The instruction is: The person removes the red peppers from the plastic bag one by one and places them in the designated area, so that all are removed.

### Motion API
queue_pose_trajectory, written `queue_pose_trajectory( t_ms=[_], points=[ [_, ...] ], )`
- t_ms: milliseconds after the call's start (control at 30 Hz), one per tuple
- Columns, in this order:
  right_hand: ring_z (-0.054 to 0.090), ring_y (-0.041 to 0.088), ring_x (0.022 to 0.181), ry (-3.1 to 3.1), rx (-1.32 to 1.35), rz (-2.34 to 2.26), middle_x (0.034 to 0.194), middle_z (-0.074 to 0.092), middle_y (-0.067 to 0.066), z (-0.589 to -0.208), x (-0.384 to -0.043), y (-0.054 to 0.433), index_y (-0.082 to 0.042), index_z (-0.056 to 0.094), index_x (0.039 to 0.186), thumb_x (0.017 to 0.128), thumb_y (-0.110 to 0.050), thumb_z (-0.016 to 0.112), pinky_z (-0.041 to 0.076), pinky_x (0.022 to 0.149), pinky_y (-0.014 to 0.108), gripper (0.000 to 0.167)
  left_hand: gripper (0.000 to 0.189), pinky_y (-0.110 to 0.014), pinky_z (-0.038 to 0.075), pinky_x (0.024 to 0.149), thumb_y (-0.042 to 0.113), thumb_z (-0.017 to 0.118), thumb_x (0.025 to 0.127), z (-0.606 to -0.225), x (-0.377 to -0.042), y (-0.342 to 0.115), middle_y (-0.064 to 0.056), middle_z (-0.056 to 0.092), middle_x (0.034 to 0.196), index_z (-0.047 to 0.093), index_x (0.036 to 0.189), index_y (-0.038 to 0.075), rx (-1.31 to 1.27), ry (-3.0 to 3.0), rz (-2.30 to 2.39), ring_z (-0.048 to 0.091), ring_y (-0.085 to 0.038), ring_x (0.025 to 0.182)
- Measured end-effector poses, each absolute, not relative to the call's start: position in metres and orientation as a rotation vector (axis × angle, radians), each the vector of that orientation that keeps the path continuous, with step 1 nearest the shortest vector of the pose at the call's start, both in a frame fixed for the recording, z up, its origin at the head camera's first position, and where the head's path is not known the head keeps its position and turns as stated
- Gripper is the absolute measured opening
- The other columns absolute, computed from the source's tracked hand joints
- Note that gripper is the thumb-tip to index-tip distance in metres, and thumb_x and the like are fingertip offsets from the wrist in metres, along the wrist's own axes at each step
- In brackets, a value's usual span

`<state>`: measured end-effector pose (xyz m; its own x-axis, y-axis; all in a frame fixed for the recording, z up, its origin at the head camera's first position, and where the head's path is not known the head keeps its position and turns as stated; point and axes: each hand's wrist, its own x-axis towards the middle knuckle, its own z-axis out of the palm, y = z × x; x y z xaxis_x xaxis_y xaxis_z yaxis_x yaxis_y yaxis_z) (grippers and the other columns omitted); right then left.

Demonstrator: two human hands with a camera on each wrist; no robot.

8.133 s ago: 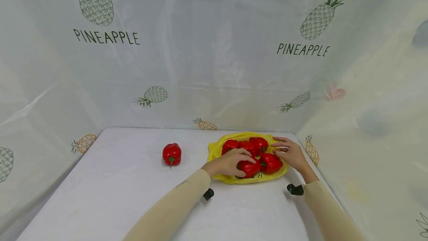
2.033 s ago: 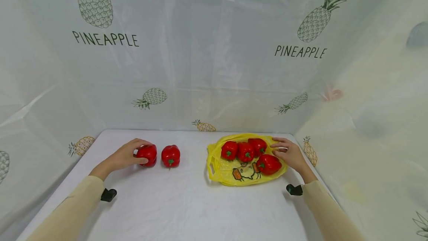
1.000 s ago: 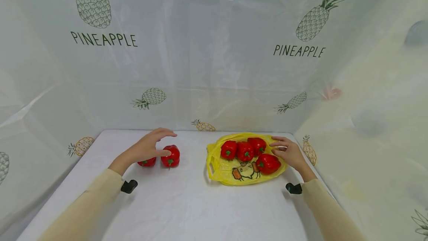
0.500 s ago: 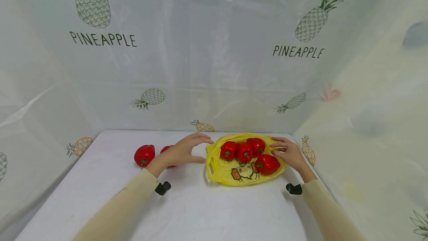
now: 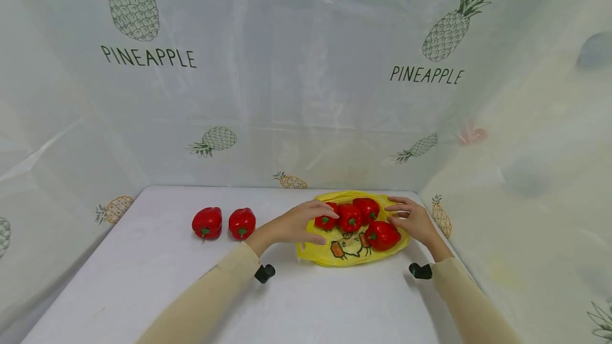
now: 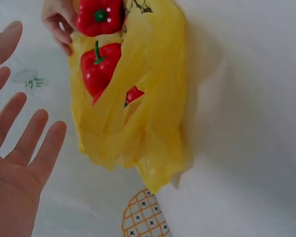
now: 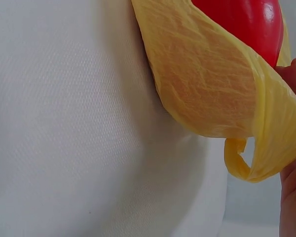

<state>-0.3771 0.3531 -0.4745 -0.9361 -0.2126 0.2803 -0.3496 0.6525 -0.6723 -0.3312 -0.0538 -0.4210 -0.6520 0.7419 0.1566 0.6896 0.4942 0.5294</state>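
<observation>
A yellow plastic bag (image 5: 330,256) with a printed cartoon face lies open on the table's right side, with several red bell peppers (image 5: 382,235) inside. My left hand (image 5: 298,223) hovers over the bag's left part, fingers spread and holding nothing. It overlaps the leftmost pepper (image 5: 325,222) in the head view; the left wrist view shows the palm (image 6: 12,185) bare. At the bag's right edge my right hand (image 5: 415,222) holds the plastic, fingers inside and thumb outside in the right wrist view. Beside those fingers is a red pepper (image 7: 251,22).
Two more red bell peppers, one farther left (image 5: 207,223) and one nearer the bag (image 5: 241,223), stand side by side on the white table (image 5: 143,280). A pineapple-print plastic curtain (image 5: 296,94) rises behind the table and along both sides.
My left hand took a pepper from the bag and set it at the left beside the other one, let go, then moved back right over the bag. My right hand has stayed at the bag's edge.
</observation>
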Motion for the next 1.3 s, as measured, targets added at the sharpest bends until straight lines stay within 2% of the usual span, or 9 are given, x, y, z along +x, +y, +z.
queue_pose_trajectory(
  t_ms=[233,333,500,633,800,1067,1300],
  points=[
    [0.061,0.041,0.128,-2.671,0.49,1.14,0.15,0.058,0.017,-0.477,-0.378,0.358,-0.004,0.08,0.118,0.093,-0.003,0.081,0.058,0.1,0.043,0.025,0.061,-0.046,0.045,0.118,0.038,0.082,0.095,-0.426,-0.335,-0.045,0.005,0.048,0.16,0.058,0.151,0.029,1.276,2.621,0.885,0.044,-0.018,0.147],
    [0.061,0.043,0.128,-2.65,0.523,1.174,0.15,0.058,0.019,-0.479,-0.378,0.36,-0.001,0.079,0.118,0.093,-0.002,0.081,0.058,0.1,0.045,0.025,0.057,-0.041,0.046,0.117,0.038,0.08,0.097,-0.433,-0.338,-0.035,0.006,0.05,0.157,0.059,0.149,0.029,1.299,2.584,0.91,0.045,-0.016,0.145],
    [0.062,0.042,0.127,-2.633,0.55,1.212,0.149,0.059,0.019,-0.48,-0.378,0.36,0.0,0.079,0.117,0.093,-0.001,0.081,0.058,0.099,0.048,0.025,0.053,-0.036,0.043,0.119,0.04,0.076,0.099,-0.445,-0.345,-0.004,0.007,0.054,0.153,0.061,0.148,0.024,1.382,2.545,0.911,0.047,-0.014,0.144],
    [0.063,0.042,0.126,-2.636,0.544,1.211,0.149,0.059,0.019,-0.48,-0.377,0.36,0.0,0.079,0.117,0.092,-0.001,0.081,0.057,0.1,0.05,0.025,0.053,-0.033,0.044,0.118,0.039,0.074,0.101,-0.455,-0.349,0.024,0.009,0.054,0.152,0.06,0.149,0.025,1.394,2.564,0.863,0.047,-0.011,0.142],
    [0.062,0.044,0.126,-2.637,0.546,1.198,0.149,0.058,0.021,-0.48,-0.378,0.361,0.0,0.079,0.117,0.093,-0.001,0.08,0.056,0.1,0.053,0.024,0.055,-0.035,0.043,0.119,0.033,0.074,0.102,-0.458,-0.354,0.053,0.009,0.05,0.156,0.056,0.153,0.025,1.389,2.569,0.843,0.043,-0.011,0.146],
    [0.063,0.045,0.126,-2.65,0.558,1.189,0.15,0.057,0.02,-0.478,-0.38,0.358,-0.002,0.079,0.119,0.094,-0.002,0.079,0.055,0.1,0.051,0.025,0.061,-0.042,0.033,0.127,0.037,0.071,0.103,-0.479,-0.365,0.078,0.01,0.033,0.172,0.048,0.159,0.034,1.36,2.596,0.757,0.028,-0.015,0.159],
    [0.065,0.044,0.124,-2.649,0.541,1.232,0.151,0.056,0.02,-0.477,-0.38,0.358,-0.002,0.078,0.121,0.095,-0.001,0.078,0.055,0.101,0.049,0.026,0.071,-0.043,0.036,0.125,0.037,0.074,0.1,-0.48,-0.363,0.086,0.013,0.027,0.173,0.041,0.162,0.037,1.382,2.581,0.715,0.026,-0.015,0.159]
  ],
)
